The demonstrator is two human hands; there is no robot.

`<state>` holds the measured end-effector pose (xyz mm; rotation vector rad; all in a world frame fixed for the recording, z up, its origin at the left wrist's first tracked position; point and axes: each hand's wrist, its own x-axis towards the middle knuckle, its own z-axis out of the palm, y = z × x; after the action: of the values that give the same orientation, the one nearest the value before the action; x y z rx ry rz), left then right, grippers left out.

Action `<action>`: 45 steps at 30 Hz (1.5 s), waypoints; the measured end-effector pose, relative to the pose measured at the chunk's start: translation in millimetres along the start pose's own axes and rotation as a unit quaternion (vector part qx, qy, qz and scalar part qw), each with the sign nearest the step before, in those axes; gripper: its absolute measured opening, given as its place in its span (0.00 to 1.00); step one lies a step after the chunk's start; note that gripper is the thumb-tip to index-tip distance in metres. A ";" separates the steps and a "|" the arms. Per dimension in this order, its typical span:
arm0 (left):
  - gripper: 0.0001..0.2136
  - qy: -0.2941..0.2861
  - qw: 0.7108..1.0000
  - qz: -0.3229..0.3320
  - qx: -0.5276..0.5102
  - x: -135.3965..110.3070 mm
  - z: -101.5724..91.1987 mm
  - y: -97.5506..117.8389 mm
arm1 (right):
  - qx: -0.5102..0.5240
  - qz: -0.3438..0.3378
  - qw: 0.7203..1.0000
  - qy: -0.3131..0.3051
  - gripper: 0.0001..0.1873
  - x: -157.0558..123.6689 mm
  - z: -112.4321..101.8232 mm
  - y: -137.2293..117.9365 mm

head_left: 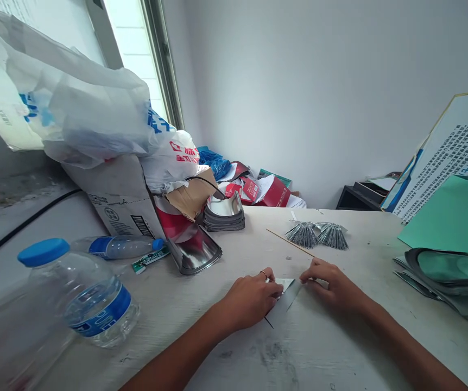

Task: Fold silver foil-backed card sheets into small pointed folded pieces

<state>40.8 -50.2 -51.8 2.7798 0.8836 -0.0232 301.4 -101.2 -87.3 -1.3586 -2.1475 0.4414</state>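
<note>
Your left hand (250,298) is pinching a small folded silver sheet (285,297), its fingers (272,288) closed over the sheet's left side, with a ring (263,274) on one finger. Your right hand (331,285) sits just beside it, with its fingers (309,274) at the sheet's upper right corner. They touch or nearly touch that corner, but you cannot tell whether they grip it. The sheet lies low on the table (234,358), between your hands, and a thin dark tip (269,322) pokes out below it.

Just beyond your hands, a thin wooden stick (289,242) lies slanted on the table, its end near two fanned bundles of grey metal strips (317,235). The scuffed white tabletop runs around your hands and up to those bundles, and its far edge lies just behind them.

Farther left stand a stack of curved silver pieces (223,214) and a single curved piece (193,250), both well apart from your hands. A capped water bottle (83,293) stands near the left side, and a second bottle (115,247) lies on its side behind it. On the right, a pile of curved sheets (433,277) sits near the table's edge, under a green card (449,217).
</note>
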 end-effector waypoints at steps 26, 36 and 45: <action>0.18 0.050 0.990 0.127 -0.025 7.2 10.0 -15.1 | -0.030 -0.090 0.994 -0.060 0.18 9.1 12.4 -25.2; 0.16 0.024 0.971 0.138 0.193 2.5 20.0 8.2 | -0.047 -0.036 0.998 -0.008 0.15 14.2 28.5 -22.9; 0.18 0.007 0.984 0.096 0.151 -2.4 16.9 15.3 | -0.078 0.021 0.997 0.006 0.18 15.1 31.8 -19.6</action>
<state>48.4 -67.4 -64.9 3.1399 0.6563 -0.1163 262.9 -95.5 -97.6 -1.4904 -2.1856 0.2856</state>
